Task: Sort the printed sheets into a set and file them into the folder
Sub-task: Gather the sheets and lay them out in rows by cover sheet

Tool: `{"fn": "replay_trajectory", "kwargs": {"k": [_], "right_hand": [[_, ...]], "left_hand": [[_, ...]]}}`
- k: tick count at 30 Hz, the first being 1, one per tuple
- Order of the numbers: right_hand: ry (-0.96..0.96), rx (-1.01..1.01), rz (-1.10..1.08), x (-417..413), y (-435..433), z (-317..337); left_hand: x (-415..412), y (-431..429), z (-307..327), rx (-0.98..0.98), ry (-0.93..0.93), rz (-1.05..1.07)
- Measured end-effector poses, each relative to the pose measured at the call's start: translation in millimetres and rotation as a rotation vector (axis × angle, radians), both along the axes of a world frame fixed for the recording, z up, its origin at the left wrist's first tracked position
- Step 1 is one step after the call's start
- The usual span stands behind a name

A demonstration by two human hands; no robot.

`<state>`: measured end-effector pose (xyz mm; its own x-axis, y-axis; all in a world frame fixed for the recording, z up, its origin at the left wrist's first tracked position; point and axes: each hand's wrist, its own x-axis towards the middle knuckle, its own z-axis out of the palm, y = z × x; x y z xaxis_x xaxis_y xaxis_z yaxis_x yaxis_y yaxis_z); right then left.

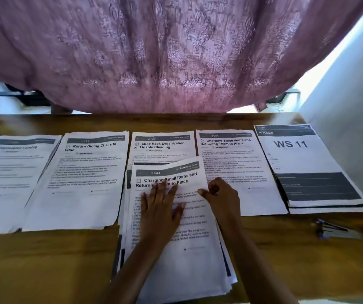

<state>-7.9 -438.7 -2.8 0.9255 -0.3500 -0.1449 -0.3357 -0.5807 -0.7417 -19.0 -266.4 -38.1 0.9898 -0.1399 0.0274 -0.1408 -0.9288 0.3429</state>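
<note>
Your left hand (pixel 160 207) is pressing flat on the top sheet (pixel 194 240); your right hand (pixel 222 198) is pinching its edge, seemingly one sheet only. Pulling under that press is risking a tear.

Left hand (pixel 160 207) flat, fingers spread, mid-frame; right hand (pixel 221 197) beside it, fingers curled, seemingly pinching a sheet (pixel 193 260).
</note>
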Motion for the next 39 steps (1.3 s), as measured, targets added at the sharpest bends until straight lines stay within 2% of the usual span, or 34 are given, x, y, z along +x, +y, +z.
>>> {"fn": "replay_trajectory", "kwargs": {"k": [8, 13, 17, 20, 22, 25, 27, 29, 32, 39], "right_hand": [[-0.060, -0.229, 0.045, -4.2, -10.2, 13.1], [-0.201, 0.006, -0.110, 12.1, -63.0, 37.1], [-0.203, -0.142, -0.144, 52.9, -127.1, 43.0], [-0.126, -0.257, -0.164, 81.3, -161.6, 36.3], [-0.085, -0.326, -0.174, 94.2, -172.9, 31.8], [-0.131, -0.440, -0.162, 104.0, -176.4, 25.4], [-0.140, -0.564, -0.107, 103.0, -168.7, 18.7], [-0.103, -0.632, 0.063, 97.8, -153.2, 8.6], [0.023, -0.630, 0.267, 83.4, -124.0, -12.2], [0.038, -0.622, 0.239, 78.4, -90.0, -33.8]], "left_hand": [[4.5, 1.7, 8.9, -0.084, 0.045, -0.046], [24.4, -14.9, 25.5, -0.102, 0.012, -0.133], [65.1, -59.3, 41.0, 0.076, -0.038, -0.371], [92.7, -92.0, 43.0, 0.284, 0.041, -0.502], [103.8, -105.2, 38.8, 0.349, 0.080, -0.517], [109.7, -116.9, 35.4, 0.359, 0.091, -0.482], [109.0, -120.3, 37.9, 0.387, 0.085, -0.466], [107.5, -121.2, 41.7, 0.431, 0.068, -0.467], [104.8, -120.0, 45.9, 0.456, 0.057, -0.449], [103.1, -117.3, 51.5, 0.496, 0.017, -0.432]]}}
